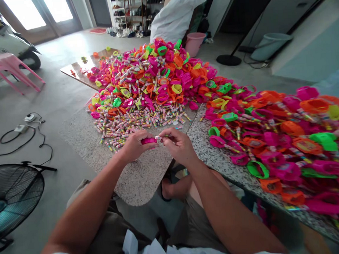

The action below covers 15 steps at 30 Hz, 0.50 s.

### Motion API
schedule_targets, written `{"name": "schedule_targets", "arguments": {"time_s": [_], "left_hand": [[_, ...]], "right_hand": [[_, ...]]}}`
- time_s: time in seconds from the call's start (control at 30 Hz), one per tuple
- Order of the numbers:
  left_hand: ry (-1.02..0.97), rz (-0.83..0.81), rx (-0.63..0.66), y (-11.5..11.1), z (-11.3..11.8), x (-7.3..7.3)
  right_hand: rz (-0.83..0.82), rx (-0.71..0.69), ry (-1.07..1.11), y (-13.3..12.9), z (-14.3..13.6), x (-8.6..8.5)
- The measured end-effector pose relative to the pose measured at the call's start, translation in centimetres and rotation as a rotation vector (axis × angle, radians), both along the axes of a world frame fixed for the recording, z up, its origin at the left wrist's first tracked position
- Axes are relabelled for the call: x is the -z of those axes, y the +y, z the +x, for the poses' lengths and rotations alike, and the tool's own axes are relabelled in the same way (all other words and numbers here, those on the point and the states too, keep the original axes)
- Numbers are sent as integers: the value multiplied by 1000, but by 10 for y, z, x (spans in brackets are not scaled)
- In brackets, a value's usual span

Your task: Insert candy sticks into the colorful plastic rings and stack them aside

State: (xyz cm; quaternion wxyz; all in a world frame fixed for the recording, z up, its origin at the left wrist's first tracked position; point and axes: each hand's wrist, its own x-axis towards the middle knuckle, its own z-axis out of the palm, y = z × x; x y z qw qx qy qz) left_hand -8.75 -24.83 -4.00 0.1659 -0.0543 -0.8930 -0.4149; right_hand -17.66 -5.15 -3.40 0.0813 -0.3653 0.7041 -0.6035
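Grey concrete flooring runs back to bright glass doors, where a parked scooter, a pink plastic stool and shelves of shoes line the far wall. Low speckled granite tabletops sit side by side, buried under a huge heap of pink, orange, green and yellow plastic toy rings that spreads from the far edge toward the right-hand edge. Along the heap's near side lies a drift of small striped candy rolls. On the floor, a black electric fan sits off the near left corner, with a white power strip and black cables beyond it; a pink plastic bucket and a bulging white sack stand behind the pile.

A seated person works at the near edge of the tabletop, both forearms reaching in. The left hand is curled closed around a single pink plastic ring. The right hand pinches one small striped candy roll between thumb and fingertips, its end touching the pink ring, just above the bare granite.
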Motion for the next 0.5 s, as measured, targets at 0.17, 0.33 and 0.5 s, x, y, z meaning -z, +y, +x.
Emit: {"name": "schedule_targets", "arguments": {"time_s": [0.17,0.33,0.5], "left_hand": [[-89,33,8,0,2,0],[-155,46,55,1,4,-3],[-147,23,92,4,6,-6]], "right_hand": [[63,-55,60,4,-3,-2],[142,-90,139,7,-5,-6],[166,-117,144,7,-3,-9]]}}
